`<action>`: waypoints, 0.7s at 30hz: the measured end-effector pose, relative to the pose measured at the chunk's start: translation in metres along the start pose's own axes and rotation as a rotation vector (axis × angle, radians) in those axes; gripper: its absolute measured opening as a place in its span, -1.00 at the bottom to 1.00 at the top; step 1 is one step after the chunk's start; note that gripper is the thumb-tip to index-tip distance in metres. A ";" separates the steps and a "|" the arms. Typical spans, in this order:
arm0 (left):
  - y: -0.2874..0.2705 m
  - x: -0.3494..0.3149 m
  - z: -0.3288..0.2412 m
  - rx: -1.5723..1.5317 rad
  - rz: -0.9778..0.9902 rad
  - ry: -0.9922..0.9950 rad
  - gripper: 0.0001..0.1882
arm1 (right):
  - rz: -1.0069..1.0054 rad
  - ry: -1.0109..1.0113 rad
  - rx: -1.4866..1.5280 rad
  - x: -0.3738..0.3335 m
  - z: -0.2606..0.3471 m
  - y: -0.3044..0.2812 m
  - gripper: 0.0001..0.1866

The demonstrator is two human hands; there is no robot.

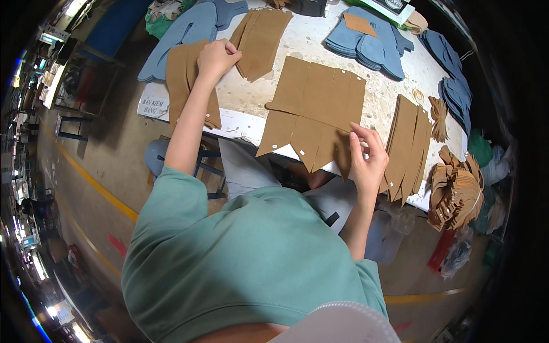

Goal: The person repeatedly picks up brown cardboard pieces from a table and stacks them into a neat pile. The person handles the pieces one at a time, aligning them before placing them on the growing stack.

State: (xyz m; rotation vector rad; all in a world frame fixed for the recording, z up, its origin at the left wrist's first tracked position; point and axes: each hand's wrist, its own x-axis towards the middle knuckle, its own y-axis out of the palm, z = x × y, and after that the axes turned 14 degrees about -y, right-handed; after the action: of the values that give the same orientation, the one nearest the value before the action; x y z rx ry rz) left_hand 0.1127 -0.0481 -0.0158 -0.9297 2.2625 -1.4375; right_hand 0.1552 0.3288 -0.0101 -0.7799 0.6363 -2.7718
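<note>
My left hand (217,59) reaches over the left of the table with thumb and fingers pinched together; what lies in the pinch is too small to make out. It is between a stack of long brown pieces (178,71) under the wrist and another brown stack (262,40) farther back. My right hand (369,157) has thumb and fingers closed at the right corner of a brown piece with pointed ends (311,140), which overhangs the table's front edge. Behind that piece lie brown pieces side by side (320,86), with small white marks along their far edge.
Stacked blue-grey pieces (186,34) lie far left, with more (369,54) at the back. Right of my right hand are long brown strips (407,143) and a bundled brown heap (457,191) at the corner. A blue stool (155,155) stands below the white table's (237,123) left front.
</note>
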 end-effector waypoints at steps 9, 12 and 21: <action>-0.065 -0.128 -0.056 -0.570 0.497 0.420 -0.90 | 0.092 -0.270 0.318 0.010 0.047 0.035 -0.69; -0.065 -0.160 -0.061 -0.653 0.683 0.337 -0.90 | 0.270 -0.011 0.752 0.005 0.056 0.045 -0.68; -0.009 -0.150 -0.011 -0.900 0.749 -0.093 -0.89 | 0.151 0.182 0.312 -0.006 -0.006 0.003 -0.81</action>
State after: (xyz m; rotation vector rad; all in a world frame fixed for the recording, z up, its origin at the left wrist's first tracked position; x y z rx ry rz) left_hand 0.2215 0.0568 -0.0153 -0.2171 2.7294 -0.0400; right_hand 0.1575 0.3303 -0.0188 -0.4012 0.2644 -2.7258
